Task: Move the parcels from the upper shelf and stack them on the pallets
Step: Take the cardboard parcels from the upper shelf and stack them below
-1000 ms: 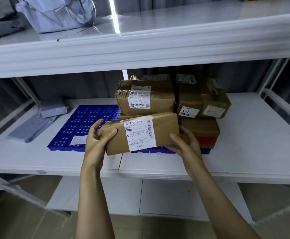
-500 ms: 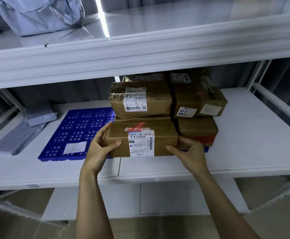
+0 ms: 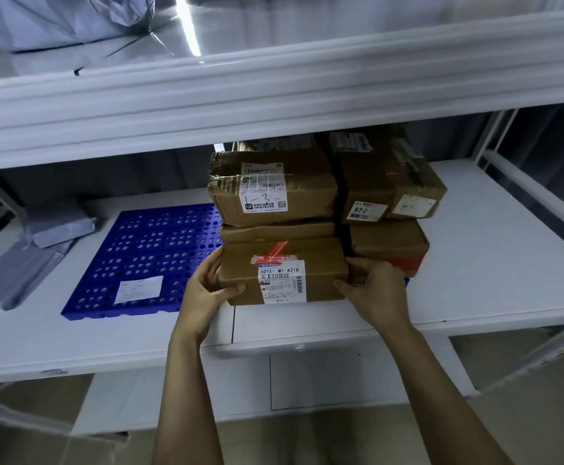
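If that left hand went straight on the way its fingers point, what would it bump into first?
Probably the flat brown box just behind the parcel the left hand holds; depth is unclear, so it might slip past over the blue pallet.

The white shelf (image 3: 475,263) carries a blue pallet (image 3: 160,256) and grey mailer bags (image 3: 15,280) at its left end.

- That brown cardboard parcel (image 3: 284,273) you're gripping is matt and a bit creased, with a smooth white paper label (image 3: 282,285) stuck on it.
- The blue perforated pallet (image 3: 153,256) is hard moulded plastic with a slight sheen.
- Your white upper shelf (image 3: 274,95) looks like painted metal, and its top is glossy enough to mirror the light.
- The grey mailer bags (image 3: 15,280) are smooth, soft plastic film.
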A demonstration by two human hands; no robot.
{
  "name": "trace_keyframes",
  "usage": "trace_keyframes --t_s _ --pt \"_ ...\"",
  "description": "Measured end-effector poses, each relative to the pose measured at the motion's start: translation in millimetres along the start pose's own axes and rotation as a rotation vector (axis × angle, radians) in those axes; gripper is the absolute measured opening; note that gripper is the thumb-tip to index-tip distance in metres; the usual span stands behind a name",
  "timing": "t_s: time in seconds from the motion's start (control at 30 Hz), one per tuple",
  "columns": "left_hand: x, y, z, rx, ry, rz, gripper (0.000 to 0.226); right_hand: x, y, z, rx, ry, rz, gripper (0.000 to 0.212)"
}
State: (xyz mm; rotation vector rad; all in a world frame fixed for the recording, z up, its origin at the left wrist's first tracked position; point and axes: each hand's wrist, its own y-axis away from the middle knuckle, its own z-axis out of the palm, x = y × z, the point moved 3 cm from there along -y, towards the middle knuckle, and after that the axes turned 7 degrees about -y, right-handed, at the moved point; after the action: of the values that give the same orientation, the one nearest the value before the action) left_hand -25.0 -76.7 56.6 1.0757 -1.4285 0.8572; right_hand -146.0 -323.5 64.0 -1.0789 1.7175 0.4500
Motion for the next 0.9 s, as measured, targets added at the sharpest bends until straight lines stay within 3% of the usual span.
trace_keyframes --t_s 0.27,0.53,0.73,0.9 --pt "0.8 -1.8 2.0 0.008 -0.091 0.002 0.065 0.8 3.2 -2.7 0.049 -0.06 -0.003 0.038" --pt "-6.3 -7.3 2.1 -0.008 -0.143 -0.048 0.069 10.1 5.4 -13.6 0.085 -0.12 0.06 0.029" --pt "-13.6 -4.3 3.2 0.004 -0.039 -0.149 0.058 24.8 7.4 -18.9 0.199 -0.165 0.129 0.035" --pt "-17.5 -3.7 2.8 0.02 -0.014 -0.195 0.053 17.7 12.4 -8.1 0.123 -0.2 0.137 0.032"
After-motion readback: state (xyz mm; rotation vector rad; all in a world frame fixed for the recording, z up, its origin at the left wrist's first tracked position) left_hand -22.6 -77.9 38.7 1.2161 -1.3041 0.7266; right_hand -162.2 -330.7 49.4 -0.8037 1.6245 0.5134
